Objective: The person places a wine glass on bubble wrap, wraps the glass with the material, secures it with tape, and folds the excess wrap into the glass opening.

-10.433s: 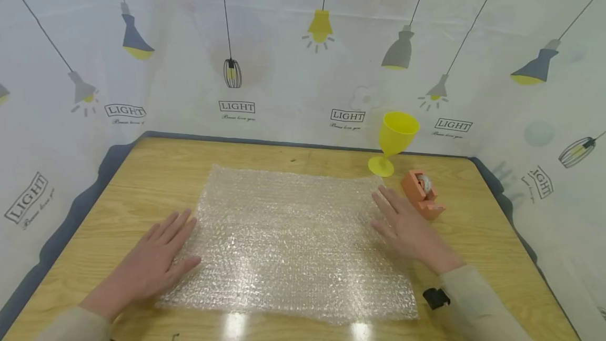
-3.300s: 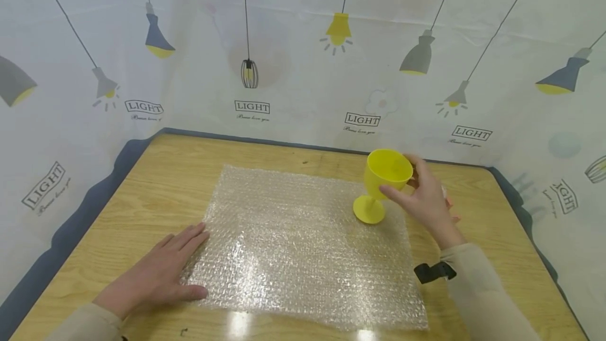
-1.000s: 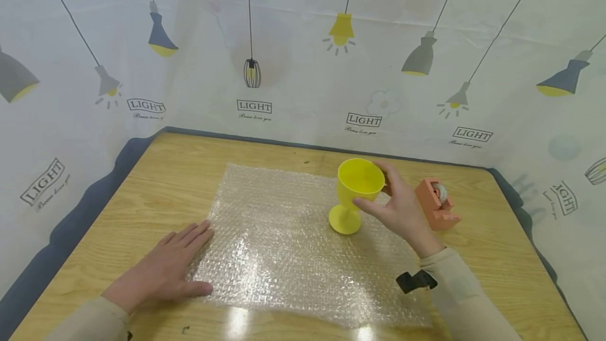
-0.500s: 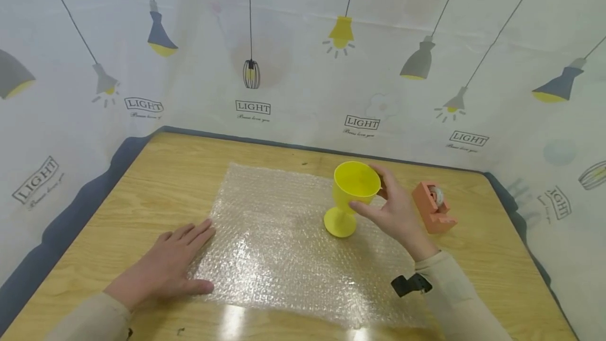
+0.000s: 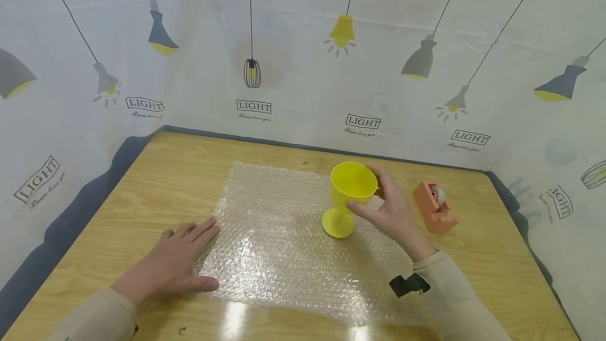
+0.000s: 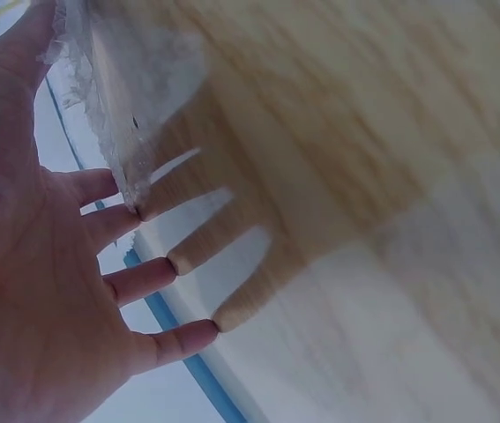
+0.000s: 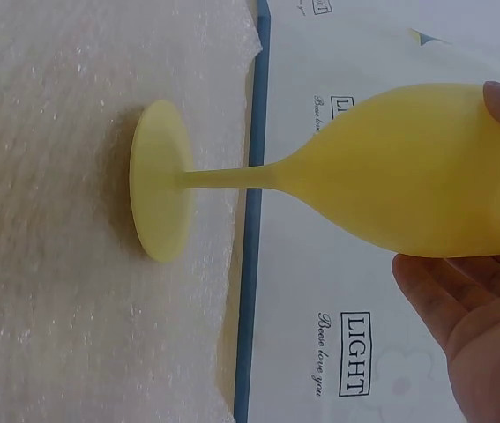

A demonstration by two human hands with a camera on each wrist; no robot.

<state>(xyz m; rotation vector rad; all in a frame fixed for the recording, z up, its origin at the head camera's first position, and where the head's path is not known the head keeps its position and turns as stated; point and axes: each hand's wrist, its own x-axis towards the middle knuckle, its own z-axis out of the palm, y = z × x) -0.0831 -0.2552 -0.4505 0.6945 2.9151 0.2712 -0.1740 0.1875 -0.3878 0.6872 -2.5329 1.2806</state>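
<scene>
A yellow plastic goblet (image 5: 337, 201) stands upright over the right half of a sheet of clear bubble wrap (image 5: 274, 241). My right hand (image 5: 392, 214) grips its bowl from the right, thumb on the near side and fingers on the far side. In the right wrist view the goblet's thin stem and round foot (image 7: 163, 181) show, the foot right at the bubble wrap. My left hand (image 5: 172, 259) lies with fingers spread at the wrap's left edge, fingertips on the table and thumb by the sheet. Its palm and fingers (image 6: 144, 280) fill the left of the left wrist view.
An orange tape dispenser (image 5: 432, 209) with a roll of tape stands to the right of my right hand. The wooden table (image 5: 118, 214) is bordered by a dark blue edge and a white curtain (image 5: 293, 67) printed with lamps.
My right hand has left the wrap's right edge and taken the goblet from the back right, carrying it left onto the sheet. Lately it shifts only slightly left. The left hand stays near the left edge.
</scene>
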